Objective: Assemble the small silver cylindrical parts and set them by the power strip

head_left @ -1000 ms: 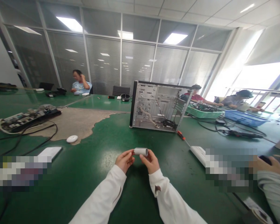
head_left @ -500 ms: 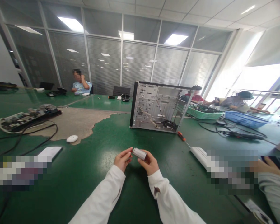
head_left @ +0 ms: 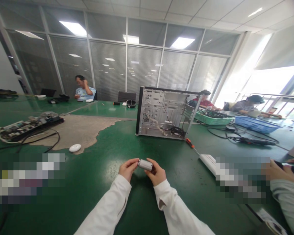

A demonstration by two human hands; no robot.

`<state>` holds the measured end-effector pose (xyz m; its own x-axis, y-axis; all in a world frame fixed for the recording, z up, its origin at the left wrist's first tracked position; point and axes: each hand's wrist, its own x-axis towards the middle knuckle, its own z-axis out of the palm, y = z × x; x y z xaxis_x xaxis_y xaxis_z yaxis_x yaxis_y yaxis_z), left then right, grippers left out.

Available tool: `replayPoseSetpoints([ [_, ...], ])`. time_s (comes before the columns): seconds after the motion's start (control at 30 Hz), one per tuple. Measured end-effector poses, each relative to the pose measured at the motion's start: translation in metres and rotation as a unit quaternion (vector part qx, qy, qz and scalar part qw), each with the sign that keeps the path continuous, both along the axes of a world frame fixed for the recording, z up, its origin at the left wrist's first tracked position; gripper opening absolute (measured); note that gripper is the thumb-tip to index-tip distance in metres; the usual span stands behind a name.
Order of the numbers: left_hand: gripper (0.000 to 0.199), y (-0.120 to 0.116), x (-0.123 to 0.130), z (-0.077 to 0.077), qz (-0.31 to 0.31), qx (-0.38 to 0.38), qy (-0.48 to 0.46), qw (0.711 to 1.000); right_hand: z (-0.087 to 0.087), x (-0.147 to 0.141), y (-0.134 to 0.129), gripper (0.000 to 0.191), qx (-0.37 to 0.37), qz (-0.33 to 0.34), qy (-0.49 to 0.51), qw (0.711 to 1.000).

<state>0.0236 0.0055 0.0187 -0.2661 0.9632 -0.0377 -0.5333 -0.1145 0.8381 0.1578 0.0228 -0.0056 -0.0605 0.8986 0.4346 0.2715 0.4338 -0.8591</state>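
Note:
A small silver cylinder (head_left: 145, 164) is held between my two hands, just above the green table (head_left: 107, 195). The fingertips of my left hand (head_left: 127, 168) pinch its left end. My right hand (head_left: 157, 173) grips the right part, with fingers above and below it. Beyond my hands stands an open metal computer case (head_left: 166, 112), with loose wires and a black part inside.
A screwdriver (head_left: 190, 143) lies by the case, near a white strip (head_left: 208, 163). Left are a white round object (head_left: 75, 148) and an opened device with cables (head_left: 29, 127). Green (head_left: 214, 120) and blue baskets (head_left: 257, 124) stand right. Another person's hand (head_left: 281, 173) is at the right edge.
The cylinder has tilted slightly, and my left fingertips now touch its left end. At the right edge, the other person's hands and dark object have shifted.

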Motion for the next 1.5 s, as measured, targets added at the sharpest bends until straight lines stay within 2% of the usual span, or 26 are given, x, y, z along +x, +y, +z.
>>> replayPoseSetpoints([
  [0.3, 0.020, -0.004, -0.001, 0.009, 0.004, 0.010, -0.012, 1.000, 0.003, -0.001, -0.005, 0.043, 0.033, -0.043, -0.079, 0.995],
  [0.57, 0.018, -0.005, -0.004, 0.012, -0.020, 0.030, -0.001, 0.999, 0.012, 0.000, -0.010, 0.035, 0.032, -0.006, -0.219, 0.975],
  [0.67, 0.017, -0.007, -0.003, 0.012, -0.032, 0.042, 0.046, 0.998, 0.014, 0.003, -0.009, 0.033, 0.038, -0.002, -0.265, 0.964],
  [0.8, 0.015, -0.010, 0.001, 0.015, -0.045, 0.073, 0.160, 0.983, 0.009, 0.001, -0.006, 0.031, 0.031, -0.062, -0.301, 0.951],
  [0.9, 0.015, -0.013, 0.004, 0.018, -0.041, 0.087, 0.202, 0.975, 0.006, 0.000, -0.004, 0.032, 0.019, -0.073, -0.317, 0.945],
  [1.13, 0.034, -0.014, 0.010, 0.014, -0.094, 0.096, 0.123, 0.983, 0.009, -0.001, -0.009, 0.038, 0.036, -0.060, -0.363, 0.929],
  [1.23, 0.039, -0.011, 0.007, 0.010, -0.108, 0.098, 0.085, 0.986, 0.011, -0.003, -0.012, 0.044, 0.035, -0.054, -0.374, 0.925],
  [1.3, 0.042, -0.009, 0.004, 0.008, -0.093, 0.088, 0.078, 0.989, 0.013, -0.003, -0.013, 0.049, 0.033, -0.051, -0.368, 0.928],
  [1.4, 0.051, -0.008, 0.003, 0.008, -0.088, 0.074, 0.141, 0.983, 0.017, -0.001, -0.013, 0.057, 0.033, -0.023, -0.329, 0.944],
  [1.5, 0.052, -0.011, 0.009, 0.011, -0.098, 0.072, 0.238, 0.964, 0.024, 0.002, -0.015, 0.061, 0.057, 0.036, -0.250, 0.966],
])
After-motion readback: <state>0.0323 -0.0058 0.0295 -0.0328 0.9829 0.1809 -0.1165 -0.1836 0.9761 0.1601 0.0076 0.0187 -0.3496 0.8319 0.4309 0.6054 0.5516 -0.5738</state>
